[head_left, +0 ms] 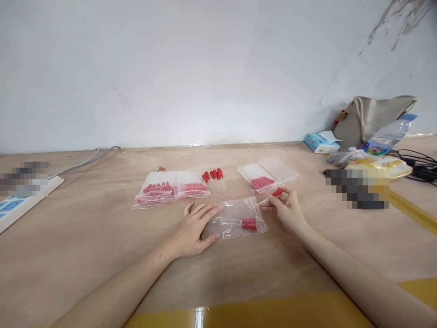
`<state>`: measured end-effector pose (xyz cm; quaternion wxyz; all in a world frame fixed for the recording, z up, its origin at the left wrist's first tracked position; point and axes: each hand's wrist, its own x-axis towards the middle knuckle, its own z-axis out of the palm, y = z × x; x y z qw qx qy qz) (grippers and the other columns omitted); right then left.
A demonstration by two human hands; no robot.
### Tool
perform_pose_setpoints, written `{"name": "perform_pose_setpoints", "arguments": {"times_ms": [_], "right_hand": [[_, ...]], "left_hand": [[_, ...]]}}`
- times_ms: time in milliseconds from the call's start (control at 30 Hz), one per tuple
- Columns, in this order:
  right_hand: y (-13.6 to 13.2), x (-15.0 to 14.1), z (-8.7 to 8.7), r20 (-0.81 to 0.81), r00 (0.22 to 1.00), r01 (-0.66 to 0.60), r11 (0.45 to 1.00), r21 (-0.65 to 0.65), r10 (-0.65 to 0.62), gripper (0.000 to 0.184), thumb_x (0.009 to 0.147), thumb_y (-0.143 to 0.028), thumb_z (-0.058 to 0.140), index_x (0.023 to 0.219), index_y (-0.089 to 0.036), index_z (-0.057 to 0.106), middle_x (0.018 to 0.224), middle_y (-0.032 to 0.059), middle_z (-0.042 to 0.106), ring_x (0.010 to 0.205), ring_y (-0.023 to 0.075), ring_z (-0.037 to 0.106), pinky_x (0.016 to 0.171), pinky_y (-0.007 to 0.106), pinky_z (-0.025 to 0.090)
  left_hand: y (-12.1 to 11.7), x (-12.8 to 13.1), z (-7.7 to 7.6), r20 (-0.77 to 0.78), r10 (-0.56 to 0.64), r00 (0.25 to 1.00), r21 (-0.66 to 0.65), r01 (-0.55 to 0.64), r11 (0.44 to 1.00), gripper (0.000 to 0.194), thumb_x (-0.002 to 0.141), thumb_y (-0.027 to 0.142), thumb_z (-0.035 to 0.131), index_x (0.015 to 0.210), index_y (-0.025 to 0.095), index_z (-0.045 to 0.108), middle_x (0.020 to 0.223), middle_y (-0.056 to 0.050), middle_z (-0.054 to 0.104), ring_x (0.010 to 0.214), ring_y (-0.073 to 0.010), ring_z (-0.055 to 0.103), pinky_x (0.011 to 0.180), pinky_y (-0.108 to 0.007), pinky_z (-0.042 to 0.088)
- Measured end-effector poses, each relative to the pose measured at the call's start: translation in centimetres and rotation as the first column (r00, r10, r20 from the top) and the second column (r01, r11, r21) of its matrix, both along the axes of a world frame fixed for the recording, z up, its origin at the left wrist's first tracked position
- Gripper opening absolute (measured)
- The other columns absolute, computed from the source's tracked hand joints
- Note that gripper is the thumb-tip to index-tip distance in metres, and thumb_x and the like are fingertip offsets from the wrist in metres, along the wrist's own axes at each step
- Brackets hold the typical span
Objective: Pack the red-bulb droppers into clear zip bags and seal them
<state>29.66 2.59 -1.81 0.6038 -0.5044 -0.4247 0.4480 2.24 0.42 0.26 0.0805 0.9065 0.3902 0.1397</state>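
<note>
A clear zip bag lies flat on the table before me, with droppers inside, their red bulbs toward its right end. My left hand rests over the bag's left end, fingers spread. Between the fingertips of my right hand is a glass dropper with a red bulb; its thin tube points left at the bag's right edge. Whether the tip is inside the bag I cannot tell. Several loose droppers lie just behind the bag.
Filled bags are stacked at the left, and more bags lie at the right. A power strip sits far left. Tissues, a cloth bag, a plastic bottle and black cables crowd the right side. A wall stands behind.
</note>
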Motion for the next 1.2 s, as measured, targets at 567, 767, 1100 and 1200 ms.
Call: {"name": "perform_pose_setpoints", "arguments": {"times_ms": [567,767,1100,1200], "right_hand": [[-0.7,0.4,-0.5,0.577,0.717,-0.431,0.899,-0.073,0.391,0.025,0.075,-0.039,0.056,0.087,-0.019,0.065,0.059,-0.001,0.056,0.05,0.0096,0.046,0.046,0.022,0.036],[-0.7,0.7,0.4,0.469,0.772,-0.4,0.901,-0.167,0.429,0.03,0.075,-0.04,0.052,0.092,-0.017,0.061,0.069,0.0024,0.063,0.046,0.0099,0.048,0.044,0.024,0.038],[6.0,-4.6,3.5,0.805,0.59,-0.2,0.977,0.07,0.063,0.011,0.069,-0.021,0.055,0.077,-0.016,0.061,0.073,0.0037,0.065,0.066,0.0137,0.058,0.065,0.025,0.044],[9.1,-7.9,3.2,0.803,0.59,-0.141,0.99,-0.002,0.086,0.013,0.07,-0.024,0.057,0.078,-0.015,0.06,0.075,0.005,0.065,0.072,0.0145,0.059,0.068,0.025,0.044]], "left_hand": [[0.1,0.1,0.1,0.004,-0.001,1.0,-0.005,0.002,1.0,0.058,0.083,0.04,0.048,0.135,0.026,0.026,0.131,-0.008,0.043,0.118,-0.0282,0.037,0.101,-0.051,0.012],[0.1,0.1,0.1,0.012,-0.004,1.0,-0.012,0.004,1.0,0.055,0.082,0.04,0.049,0.132,0.026,0.03,0.131,-0.008,0.043,0.119,-0.0279,0.036,0.101,-0.052,0.012],[0.1,0.2,-0.1,0.076,0.001,0.997,-0.028,0.001,1.0,0.025,0.08,0.039,0.051,0.096,0.021,0.043,0.129,-0.01,0.044,0.117,-0.0259,0.039,0.097,-0.048,0.022],[0.0,0.2,-0.1,0.08,-0.001,0.997,-0.024,0.003,1.0,0.025,0.079,0.037,0.052,0.096,0.021,0.043,0.128,-0.01,0.045,0.118,-0.0254,0.039,0.098,-0.047,0.022]]}}
